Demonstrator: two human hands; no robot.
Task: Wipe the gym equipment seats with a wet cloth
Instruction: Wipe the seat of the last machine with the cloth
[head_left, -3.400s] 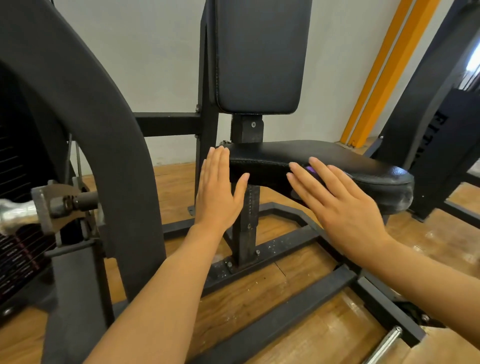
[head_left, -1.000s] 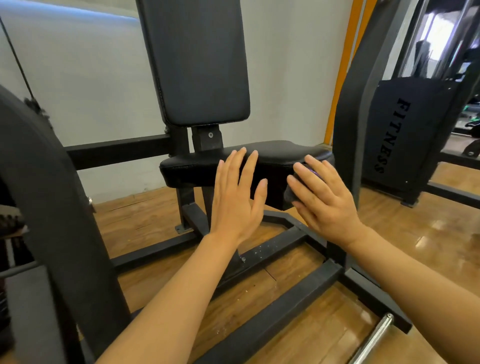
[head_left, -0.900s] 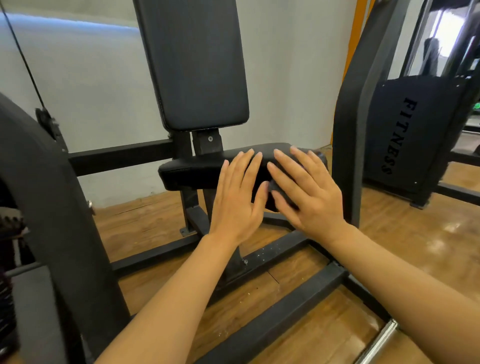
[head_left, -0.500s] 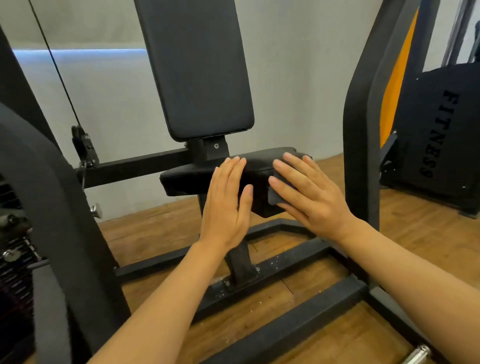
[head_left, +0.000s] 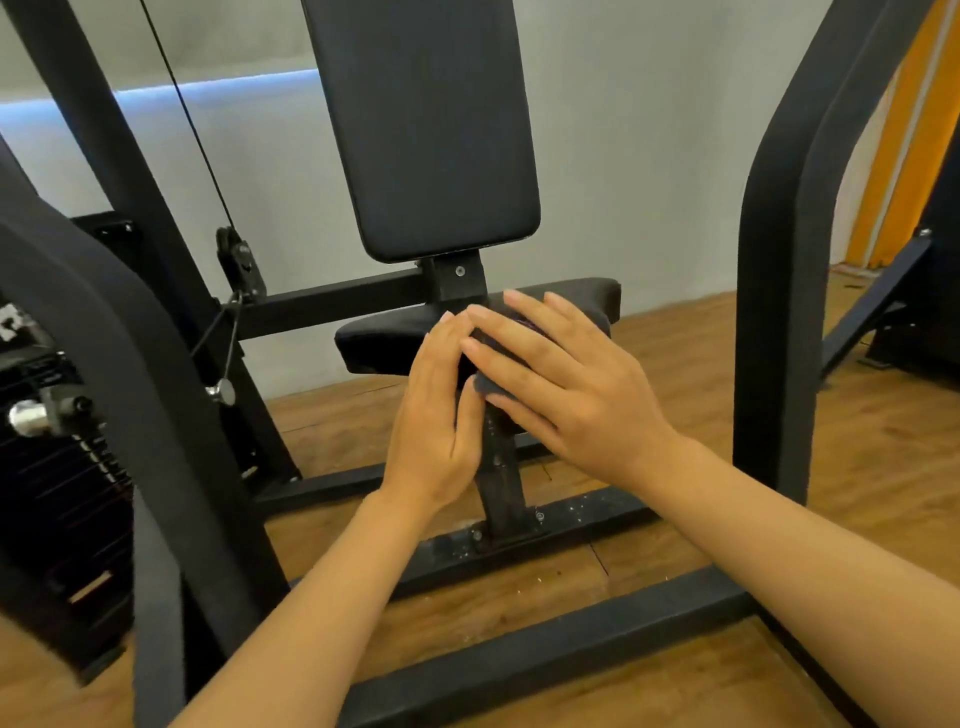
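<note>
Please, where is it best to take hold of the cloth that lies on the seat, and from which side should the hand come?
Probably at the cloth corner hanging over the seat front edge, pinched from the front. The rest lies flat under the right hand, so only that drooping corner offers two free faces.

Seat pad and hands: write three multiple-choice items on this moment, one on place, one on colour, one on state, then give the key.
1. Where is the right hand?
A. On the seat pad's front, pressing a cloth
B. On the backrest
C. On the floor

2. What colour is the seat pad?
A. Orange
B. White
C. Black

3. How do the left hand's fingers lie?
A. Balled in a fist
B. Straight, beside the right hand
C. Wrapped round the cable

Key: 1 A, its straight fingers lie over a dark cloth at the pad's front edge. 2 C, the pad is black like the backrest. 3 B, the fingers point up, straight and together.
</note>
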